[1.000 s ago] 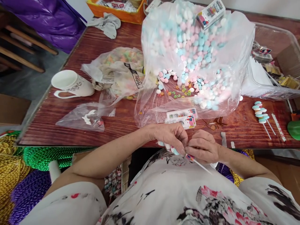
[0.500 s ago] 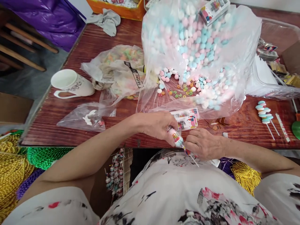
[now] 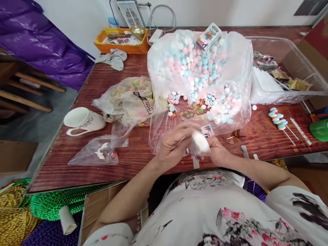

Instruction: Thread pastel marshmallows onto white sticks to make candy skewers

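Observation:
My left hand [image 3: 173,147] and my right hand [image 3: 219,152] meet above the table's near edge, both with fingers closed. Between them is a white rounded thing [image 3: 200,143], smeared by motion, so its kind is unclear. Printed cards [image 3: 206,131] lie just behind the fingers, partly covered. Beyond them spreads a big clear plastic bag [image 3: 164,131] of pink, blue and white candies [image 3: 205,63]. Small green and orange rings [image 3: 196,109] lie at its mouth. To the right rest two sticks threaded with candies [image 3: 278,119].
A white mug [image 3: 83,119] and a bag of coloured rings [image 3: 130,85] stand left. An orange tray [image 3: 123,48] is at the back. A clear plastic bin [image 3: 289,97] and a green container [image 3: 320,130] are right. Pale strips [image 3: 196,162] hang at the table's edge.
The view has tilted up. Both hands have risen from the lap edge to over the table. The wrapped candy stick seen earlier no longer shows clearly; a white rounded thing is between the hands.

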Demonstrator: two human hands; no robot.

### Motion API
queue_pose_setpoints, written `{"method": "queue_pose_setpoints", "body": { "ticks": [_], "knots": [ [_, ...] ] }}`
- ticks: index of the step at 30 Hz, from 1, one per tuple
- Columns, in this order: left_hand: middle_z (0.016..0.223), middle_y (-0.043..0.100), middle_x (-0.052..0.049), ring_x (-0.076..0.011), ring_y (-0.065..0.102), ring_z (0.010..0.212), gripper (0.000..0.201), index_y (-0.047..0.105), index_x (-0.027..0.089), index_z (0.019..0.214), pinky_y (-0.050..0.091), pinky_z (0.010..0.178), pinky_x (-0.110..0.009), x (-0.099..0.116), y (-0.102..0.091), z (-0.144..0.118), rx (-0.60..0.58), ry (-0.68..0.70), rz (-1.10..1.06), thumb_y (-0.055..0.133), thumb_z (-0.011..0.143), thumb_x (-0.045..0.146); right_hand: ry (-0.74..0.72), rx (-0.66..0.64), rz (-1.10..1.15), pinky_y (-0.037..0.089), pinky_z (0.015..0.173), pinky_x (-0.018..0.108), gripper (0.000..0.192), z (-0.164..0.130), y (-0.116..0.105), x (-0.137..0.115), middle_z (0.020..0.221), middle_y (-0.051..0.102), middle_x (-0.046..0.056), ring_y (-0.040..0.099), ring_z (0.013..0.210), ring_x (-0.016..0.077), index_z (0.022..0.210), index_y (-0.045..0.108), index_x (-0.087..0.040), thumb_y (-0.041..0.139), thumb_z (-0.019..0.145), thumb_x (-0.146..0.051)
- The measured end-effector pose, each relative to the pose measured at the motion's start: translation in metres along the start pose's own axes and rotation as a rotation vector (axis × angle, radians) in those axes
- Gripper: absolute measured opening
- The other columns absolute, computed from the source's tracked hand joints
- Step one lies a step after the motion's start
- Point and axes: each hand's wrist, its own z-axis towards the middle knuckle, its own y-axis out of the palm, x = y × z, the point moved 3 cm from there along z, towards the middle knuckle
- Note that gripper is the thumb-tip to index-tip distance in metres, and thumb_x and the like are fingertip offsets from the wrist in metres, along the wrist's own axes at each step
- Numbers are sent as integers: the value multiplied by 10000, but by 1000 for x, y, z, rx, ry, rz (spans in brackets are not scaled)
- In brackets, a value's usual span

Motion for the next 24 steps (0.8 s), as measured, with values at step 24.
{"method": "queue_pose_setpoints", "body": {
  "ticks": [24],
  "knots": [
    [1098,647,-129,-219,615,1052,382,603,202,1229,529,909,-400,-17,17,-72,59,365,622,524,880,67,456,-13,740,152,426,196,189,-4,30,59,457,397,-89,231,416,39,628,500,-179,683,580,-193]
  ]
}}
